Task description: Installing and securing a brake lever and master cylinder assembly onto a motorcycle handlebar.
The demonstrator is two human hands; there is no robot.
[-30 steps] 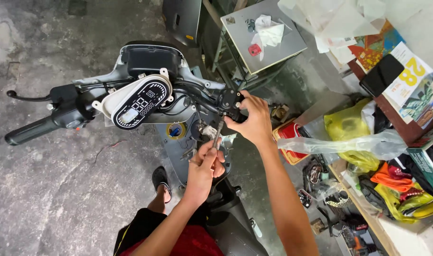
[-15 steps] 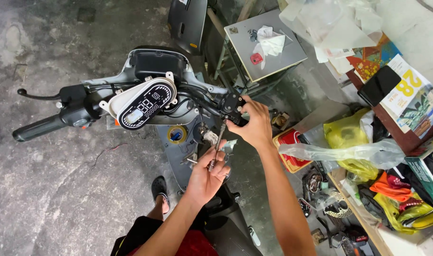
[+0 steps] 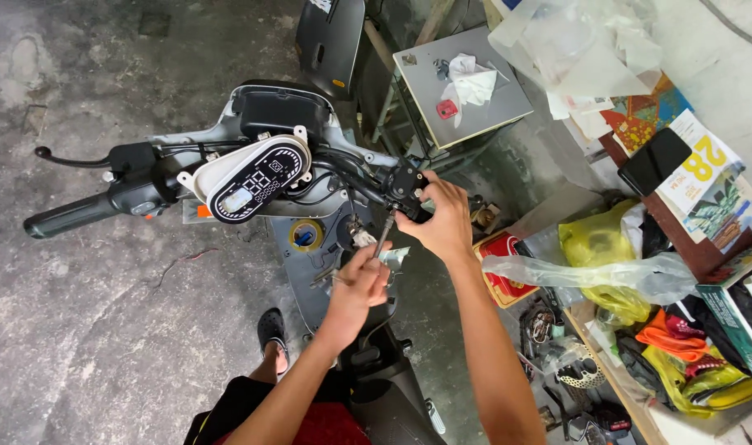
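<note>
The right hand grips the black switch housing on the handlebar. Just below it, the left hand pinches a screwdriver, tip up against the housing.

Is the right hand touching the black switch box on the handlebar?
Touching. The head view shows the right hand wrapped around the black switch box, fingers on it.

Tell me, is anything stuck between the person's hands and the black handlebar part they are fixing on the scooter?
Nothing visible is. The right hand already grips the black switch housing on the right of the handlebar. The left hand holds a thin metal screwdriver whose tip reaches up to the housing's underside. Black cables run beside it, not across.
</note>
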